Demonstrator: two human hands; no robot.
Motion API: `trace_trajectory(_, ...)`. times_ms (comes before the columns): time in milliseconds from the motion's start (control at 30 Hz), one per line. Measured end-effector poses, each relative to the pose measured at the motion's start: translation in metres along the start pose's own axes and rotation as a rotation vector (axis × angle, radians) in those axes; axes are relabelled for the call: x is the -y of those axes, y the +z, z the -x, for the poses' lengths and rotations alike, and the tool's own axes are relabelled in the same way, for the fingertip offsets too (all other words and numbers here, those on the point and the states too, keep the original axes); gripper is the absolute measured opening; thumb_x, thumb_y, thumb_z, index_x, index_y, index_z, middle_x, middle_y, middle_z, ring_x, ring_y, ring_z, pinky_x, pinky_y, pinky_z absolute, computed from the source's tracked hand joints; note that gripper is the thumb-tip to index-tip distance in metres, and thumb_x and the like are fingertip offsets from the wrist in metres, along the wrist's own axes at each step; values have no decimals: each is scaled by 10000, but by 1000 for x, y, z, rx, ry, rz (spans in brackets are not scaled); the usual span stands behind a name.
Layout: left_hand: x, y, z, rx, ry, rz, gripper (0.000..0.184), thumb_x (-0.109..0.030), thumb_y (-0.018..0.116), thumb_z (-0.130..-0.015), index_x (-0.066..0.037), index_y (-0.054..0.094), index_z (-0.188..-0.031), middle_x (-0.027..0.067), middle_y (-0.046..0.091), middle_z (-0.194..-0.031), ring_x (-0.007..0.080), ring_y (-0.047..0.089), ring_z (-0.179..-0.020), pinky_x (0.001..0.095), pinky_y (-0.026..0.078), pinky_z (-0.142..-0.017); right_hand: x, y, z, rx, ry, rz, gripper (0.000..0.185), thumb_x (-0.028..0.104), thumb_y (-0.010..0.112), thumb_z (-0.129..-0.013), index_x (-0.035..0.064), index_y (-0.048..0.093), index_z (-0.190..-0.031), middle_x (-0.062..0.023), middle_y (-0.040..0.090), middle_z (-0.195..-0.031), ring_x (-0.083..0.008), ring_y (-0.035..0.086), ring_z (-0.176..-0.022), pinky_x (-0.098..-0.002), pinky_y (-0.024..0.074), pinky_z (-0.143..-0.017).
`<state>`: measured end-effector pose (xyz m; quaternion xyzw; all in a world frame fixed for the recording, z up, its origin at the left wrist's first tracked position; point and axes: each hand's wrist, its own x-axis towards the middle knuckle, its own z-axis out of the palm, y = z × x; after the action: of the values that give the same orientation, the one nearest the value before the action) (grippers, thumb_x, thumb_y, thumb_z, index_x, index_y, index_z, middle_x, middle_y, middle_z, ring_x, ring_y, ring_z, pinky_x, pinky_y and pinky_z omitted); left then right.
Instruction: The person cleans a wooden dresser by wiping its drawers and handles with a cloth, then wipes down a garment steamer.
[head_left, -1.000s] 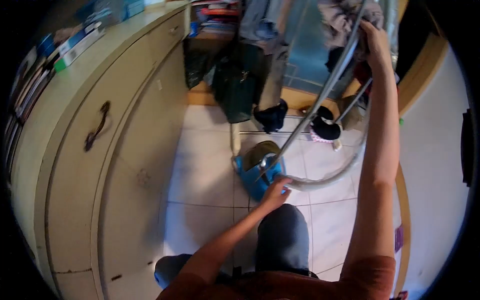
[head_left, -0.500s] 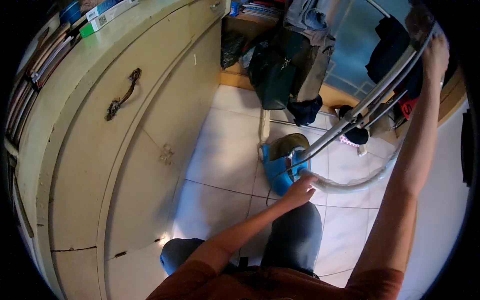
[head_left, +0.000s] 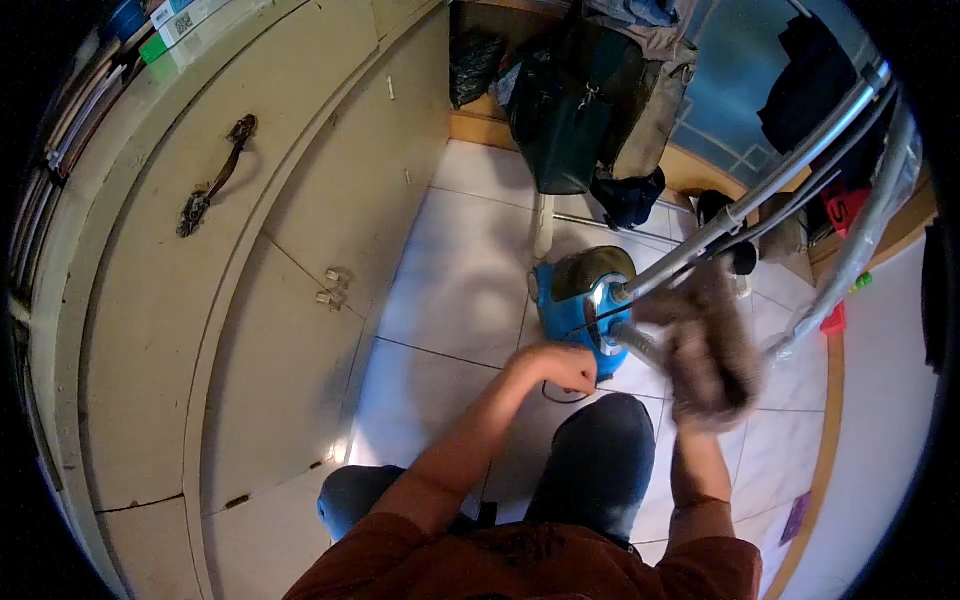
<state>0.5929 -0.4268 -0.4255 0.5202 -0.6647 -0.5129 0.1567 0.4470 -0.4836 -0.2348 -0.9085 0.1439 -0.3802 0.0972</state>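
Observation:
A blue appliance (head_left: 590, 300) with a dark domed top stands on the floor tiles. A metal pole (head_left: 760, 205) and a plastic-wrapped hose (head_left: 875, 230) rise from it to the right. Just beside its lower left edge is my left hand (head_left: 568, 368), fingers curled closed; what they hold, if anything, is hidden. A thin black cable loop shows under that hand. My right hand (head_left: 695, 425) grips a crumpled grey-brown cloth (head_left: 712, 355), blurred by motion, which covers most of the fingers and part of the hose.
A cream cabinet (head_left: 290, 210) with a dark handle runs along the left. Behind the appliance hang a dark green bag (head_left: 570, 130) and clothes, over a low rack (head_left: 610, 228). A white wall (head_left: 880, 400) stands at the right. My knees are close below the appliance.
My right hand has come down from the upper right with the cloth. My left hand has left the hose end and closed lower down. The view has shifted slightly.

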Motion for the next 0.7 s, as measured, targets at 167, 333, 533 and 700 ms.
trace_trajectory(167, 46, 44, 58, -694, 147, 1444, 265, -246, 581, -918, -3, 664, -983, 94, 681, -965, 154, 613, -848, 311, 500, -727, 45, 49, 28, 310, -357, -369, 422, 246, 718, -676, 63, 636, -1048, -148, 631, -999, -332, 607, -915, -428, 489, -809)
trace_trajectory(333, 45, 27, 99, -1340, 552, 433, 214, -193, 583, -855, -1, 669, -898, 137, 681, -835, 182, 598, -695, 363, 493, -643, 84, 100, 48, 603, -314, -487, 599, 237, 717, -594, 61, 604, -1155, -143, 602, -1134, -358, 577, -1050, -460, 474, -909)
trace_trajectory(533, 105, 11, 96, -483, -476, 310, 307, -305, 593, -881, -9, 670, -908, 176, 679, -907, 237, 653, -836, 382, 514, -765, 57, 136, 90, 796, -312, -506, 735, 227, 725, -684, 95, 486, -1366, -161, 576, -1216, -360, 548, -1124, -490, 434, -963)
trace_trajectory(700, 52, 22, 131, -824, -566, 248, 311, -285, 613, -898, -35, 644, -1080, 161, 682, -1044, 356, 647, -948, 454, 512, -850, 59, 128, 78, 864, -95, -650, 773, 199, 767, -648, 72, 484, -1357, -191, 602, -1218, -395, 592, -1070, -490, 471, -914)
